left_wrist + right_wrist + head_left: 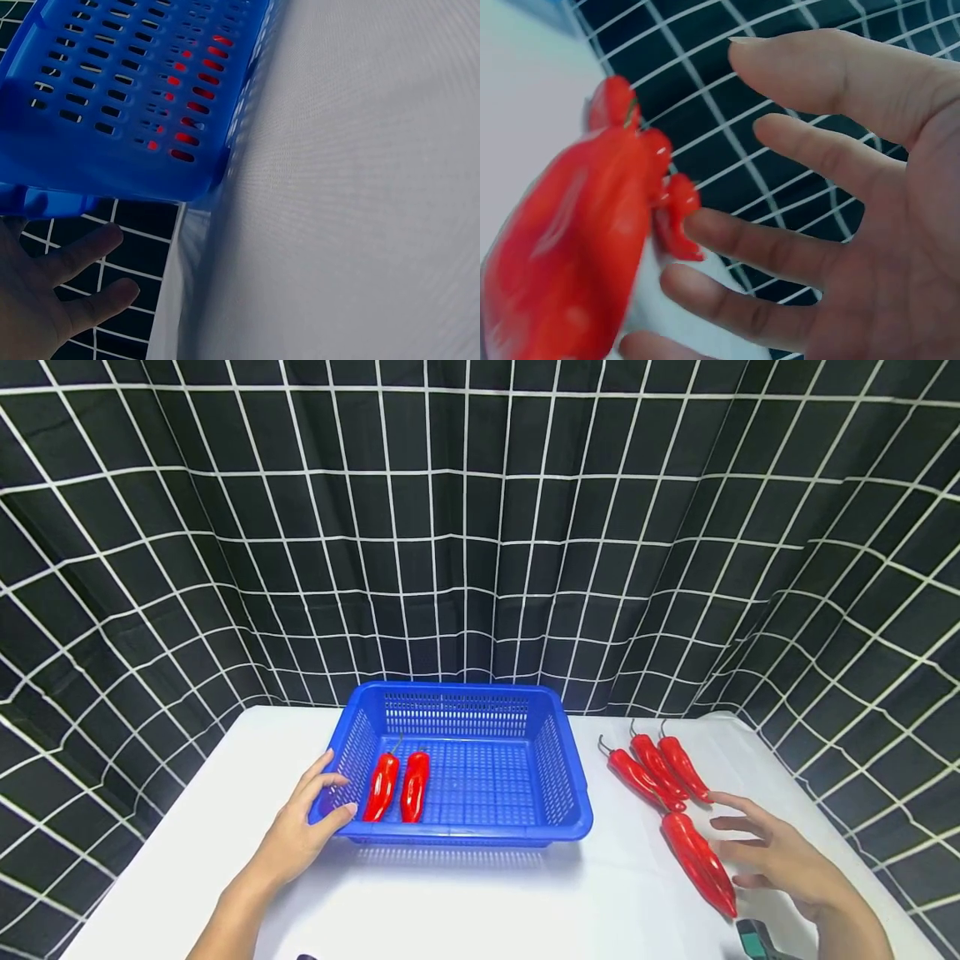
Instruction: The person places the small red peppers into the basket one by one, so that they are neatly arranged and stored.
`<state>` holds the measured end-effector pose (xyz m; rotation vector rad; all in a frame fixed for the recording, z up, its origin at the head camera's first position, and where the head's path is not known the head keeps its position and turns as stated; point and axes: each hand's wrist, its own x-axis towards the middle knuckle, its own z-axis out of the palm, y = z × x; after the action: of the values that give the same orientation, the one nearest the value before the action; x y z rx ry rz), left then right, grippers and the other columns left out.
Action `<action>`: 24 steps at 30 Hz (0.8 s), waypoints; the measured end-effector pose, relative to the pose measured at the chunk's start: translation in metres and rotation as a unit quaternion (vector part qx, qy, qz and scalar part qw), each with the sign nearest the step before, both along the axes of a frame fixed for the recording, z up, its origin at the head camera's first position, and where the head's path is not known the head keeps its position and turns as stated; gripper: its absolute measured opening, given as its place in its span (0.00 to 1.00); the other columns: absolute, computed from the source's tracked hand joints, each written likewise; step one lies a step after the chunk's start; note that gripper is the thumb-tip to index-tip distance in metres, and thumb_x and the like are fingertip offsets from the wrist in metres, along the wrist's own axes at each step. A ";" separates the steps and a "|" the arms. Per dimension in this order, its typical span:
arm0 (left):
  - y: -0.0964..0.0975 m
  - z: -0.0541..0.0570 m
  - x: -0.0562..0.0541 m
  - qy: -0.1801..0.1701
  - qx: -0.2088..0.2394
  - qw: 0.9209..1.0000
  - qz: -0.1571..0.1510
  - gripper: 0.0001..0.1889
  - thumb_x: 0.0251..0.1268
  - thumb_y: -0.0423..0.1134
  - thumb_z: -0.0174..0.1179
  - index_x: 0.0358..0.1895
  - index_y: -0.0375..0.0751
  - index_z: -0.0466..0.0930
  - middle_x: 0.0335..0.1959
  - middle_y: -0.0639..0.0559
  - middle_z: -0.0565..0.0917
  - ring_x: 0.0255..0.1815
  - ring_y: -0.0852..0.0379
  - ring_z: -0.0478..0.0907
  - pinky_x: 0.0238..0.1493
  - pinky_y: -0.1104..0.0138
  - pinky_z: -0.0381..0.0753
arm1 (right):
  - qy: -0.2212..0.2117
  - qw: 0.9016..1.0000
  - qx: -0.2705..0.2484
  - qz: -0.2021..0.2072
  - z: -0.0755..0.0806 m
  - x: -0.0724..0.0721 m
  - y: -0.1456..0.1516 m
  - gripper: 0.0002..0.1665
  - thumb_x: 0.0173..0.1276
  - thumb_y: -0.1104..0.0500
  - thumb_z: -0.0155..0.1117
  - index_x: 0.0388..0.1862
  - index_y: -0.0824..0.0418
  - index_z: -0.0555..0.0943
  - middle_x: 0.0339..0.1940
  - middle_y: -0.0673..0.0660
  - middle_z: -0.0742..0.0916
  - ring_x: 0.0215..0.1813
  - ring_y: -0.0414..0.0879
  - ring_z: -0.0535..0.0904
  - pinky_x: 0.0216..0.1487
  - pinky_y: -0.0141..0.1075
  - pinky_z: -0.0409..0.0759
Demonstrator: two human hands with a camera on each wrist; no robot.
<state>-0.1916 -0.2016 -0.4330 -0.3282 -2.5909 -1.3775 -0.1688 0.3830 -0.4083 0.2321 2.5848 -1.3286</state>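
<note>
A blue plastic basket (480, 831) with slotted walls stands on the white table. Two long red chili peppers (383, 787) lie inside it, toward the left; their red shows through the slots in the left wrist view. At the basket's front left corner rests my left hand (303, 827), its thumb and a finger reaching over the rim while other fingers stretch out straight beside the basket. My right hand (783, 856), fingers spread and slightly bent, is just right of a thick red chili pepper (697, 864). Above that pepper lie three stemmed red chili peppers (652, 764), close together.
A dark and teal object (752, 939) shows beside the right wrist at the bottom edge. Another small dark item (306, 957) is cut off at the front edge. Black cloth with a white grid (465, 527) hangs behind and on both sides of the table.
</note>
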 end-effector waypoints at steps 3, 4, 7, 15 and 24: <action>-0.001 -0.001 0.000 0.001 0.000 1.000 0.000 0.18 0.66 0.45 0.62 0.54 0.40 0.74 0.76 0.48 0.53 0.74 0.34 0.46 0.60 0.30 0.47 | -0.027 1.000 -0.005 -0.006 -0.008 -0.003 0.000 0.58 0.57 0.46 0.73 0.76 0.63 0.49 0.64 0.80 0.64 0.55 0.68 0.74 0.37 0.52 0.84; -0.002 -0.001 0.000 0.001 -0.001 1.000 0.000 0.19 0.66 0.46 0.62 0.54 0.40 0.74 0.76 0.49 0.53 0.74 0.34 0.46 0.60 0.29 0.47 | -0.033 0.999 -0.005 -0.006 -0.010 -0.004 0.000 0.58 0.57 0.47 0.73 0.76 0.63 0.49 0.64 0.80 0.65 0.54 0.67 0.74 0.37 0.52 0.84; -0.002 -0.002 0.002 -0.002 -0.002 1.000 0.001 0.18 0.66 0.46 0.62 0.54 0.41 0.74 0.76 0.50 0.53 0.74 0.34 0.46 0.60 0.29 0.47 | -0.049 0.999 0.002 -0.006 -0.015 -0.003 0.001 0.58 0.57 0.47 0.73 0.76 0.64 0.49 0.61 0.80 0.67 0.53 0.66 0.75 0.37 0.53 0.83; -0.002 -0.001 0.004 -0.004 0.003 1.000 0.000 0.18 0.65 0.45 0.62 0.54 0.40 0.74 0.76 0.49 0.52 0.74 0.34 0.45 0.60 0.29 0.47 | -0.071 0.997 0.023 -0.018 -0.017 -0.004 -0.007 0.61 0.49 0.48 0.78 0.75 0.62 0.53 0.56 0.75 0.72 0.48 0.59 0.77 0.35 0.52 0.84; -0.001 0.000 0.000 -0.004 -0.004 1.000 0.000 0.19 0.66 0.46 0.62 0.54 0.41 0.74 0.77 0.50 0.52 0.74 0.34 0.45 0.60 0.29 0.48 | -0.062 0.996 0.071 -0.006 -0.019 -0.010 -0.011 0.62 0.44 0.50 0.81 0.73 0.62 0.57 0.48 0.67 0.76 0.44 0.56 0.77 0.34 0.47 0.84</action>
<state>-0.1912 -0.2028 -0.4333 -0.3241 -2.6029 -1.3712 -0.1783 0.3722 -0.4276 0.3419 2.5789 -1.0974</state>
